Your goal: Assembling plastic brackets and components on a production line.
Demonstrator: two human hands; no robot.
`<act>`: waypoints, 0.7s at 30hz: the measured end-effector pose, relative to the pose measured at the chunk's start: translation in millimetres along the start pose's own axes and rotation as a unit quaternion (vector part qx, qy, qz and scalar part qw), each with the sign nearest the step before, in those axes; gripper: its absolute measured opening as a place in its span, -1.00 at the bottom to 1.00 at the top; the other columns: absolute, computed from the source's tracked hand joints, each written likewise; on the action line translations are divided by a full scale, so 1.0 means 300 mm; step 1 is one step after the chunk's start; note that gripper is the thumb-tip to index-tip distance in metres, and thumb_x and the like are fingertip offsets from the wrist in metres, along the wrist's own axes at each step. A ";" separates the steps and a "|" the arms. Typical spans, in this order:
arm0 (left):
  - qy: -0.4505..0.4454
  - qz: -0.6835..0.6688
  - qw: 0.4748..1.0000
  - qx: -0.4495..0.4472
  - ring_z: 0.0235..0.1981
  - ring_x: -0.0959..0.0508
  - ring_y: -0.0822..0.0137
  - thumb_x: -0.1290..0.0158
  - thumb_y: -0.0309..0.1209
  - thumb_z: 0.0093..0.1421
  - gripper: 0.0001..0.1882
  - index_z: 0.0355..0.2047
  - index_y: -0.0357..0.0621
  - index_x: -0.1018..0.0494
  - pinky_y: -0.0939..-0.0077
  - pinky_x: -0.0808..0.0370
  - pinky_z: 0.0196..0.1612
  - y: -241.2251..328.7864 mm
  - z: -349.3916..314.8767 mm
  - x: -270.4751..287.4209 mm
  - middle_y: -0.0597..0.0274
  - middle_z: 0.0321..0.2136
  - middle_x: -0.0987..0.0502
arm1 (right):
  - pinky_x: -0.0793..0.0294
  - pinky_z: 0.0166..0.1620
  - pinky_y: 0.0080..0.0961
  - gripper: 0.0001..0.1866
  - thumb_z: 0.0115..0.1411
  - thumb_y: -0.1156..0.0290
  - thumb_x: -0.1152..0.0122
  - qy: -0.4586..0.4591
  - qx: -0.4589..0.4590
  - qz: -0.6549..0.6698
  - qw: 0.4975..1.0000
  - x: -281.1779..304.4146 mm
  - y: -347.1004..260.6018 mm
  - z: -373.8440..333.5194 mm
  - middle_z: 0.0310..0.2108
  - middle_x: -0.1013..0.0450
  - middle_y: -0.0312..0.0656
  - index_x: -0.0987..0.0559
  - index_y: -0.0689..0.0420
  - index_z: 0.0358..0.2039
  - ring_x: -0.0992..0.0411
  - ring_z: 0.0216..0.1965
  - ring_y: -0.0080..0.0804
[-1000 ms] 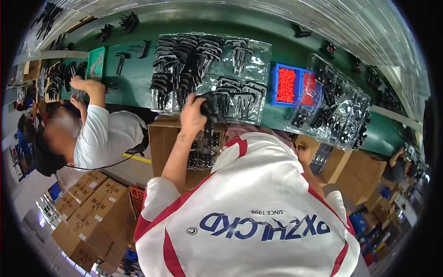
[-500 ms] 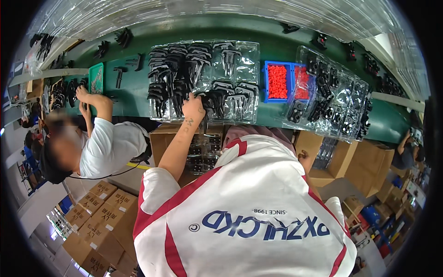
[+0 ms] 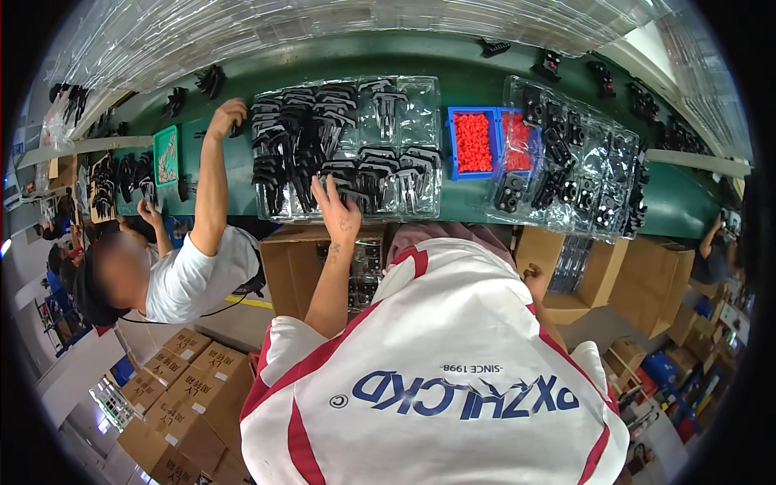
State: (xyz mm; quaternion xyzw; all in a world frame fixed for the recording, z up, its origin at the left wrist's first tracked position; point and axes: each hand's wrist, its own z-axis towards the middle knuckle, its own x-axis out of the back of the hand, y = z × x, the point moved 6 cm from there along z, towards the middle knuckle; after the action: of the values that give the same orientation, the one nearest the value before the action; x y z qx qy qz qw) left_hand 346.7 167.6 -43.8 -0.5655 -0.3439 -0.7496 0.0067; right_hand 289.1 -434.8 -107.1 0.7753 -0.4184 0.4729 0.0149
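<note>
My left hand (image 3: pixel 339 217) is at the front edge of a clear plastic tray (image 3: pixel 421 101), its fingers stretched out and apart. The fingertips are by a group of black hooked parts (image 3: pixel 339 174); whether they touch is unclear. More black parts (image 3: pixel 279 121) fill the tray's left side in overlapping bunches, with fewer on the right. My right hand (image 3: pixel 534 279) hangs low beside my body, below the table edge. It is small and partly hidden, so its fingers cannot be made out.
Blue bins (image 3: pixel 453 149) of small red pieces (image 3: pixel 473 141) stand right of the tray, before another clear tray of black parts (image 3: pixel 558 145). At left, a co-worker's arm (image 3: pixel 212 182) reaches over the green table (image 3: pixel 230 194) near a green bin (image 3: pixel 166 156). Open cartons (image 3: pixel 659 283) stand below.
My left hand has drawn back from among the black parts toward the tray's front edge, and its fingers have spread. The co-worker's arm has reached out toward the tray's left side.
</note>
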 end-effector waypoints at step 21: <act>0.215 0.133 0.957 0.143 -0.17 -0.40 -0.11 -0.01 -0.60 -0.07 -0.53 -0.08 -0.40 -0.27 0.21 -0.31 0.06 0.069 -0.088 -0.045 -0.18 -0.15 -0.36 | -0.47 -0.28 -0.42 -0.71 0.10 0.53 -0.01 0.223 0.232 0.028 0.947 0.562 -0.225 0.295 -0.34 -0.58 -0.11 -0.59 0.21 -0.17 -0.50 -0.38 -0.22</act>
State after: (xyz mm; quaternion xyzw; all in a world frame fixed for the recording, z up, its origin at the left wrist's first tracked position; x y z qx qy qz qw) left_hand 337.6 132.9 -48.0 -0.4249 -0.3601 -0.7885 0.2608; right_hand 431.8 -535.1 -5.2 0.6203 -0.3051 0.7175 -0.0858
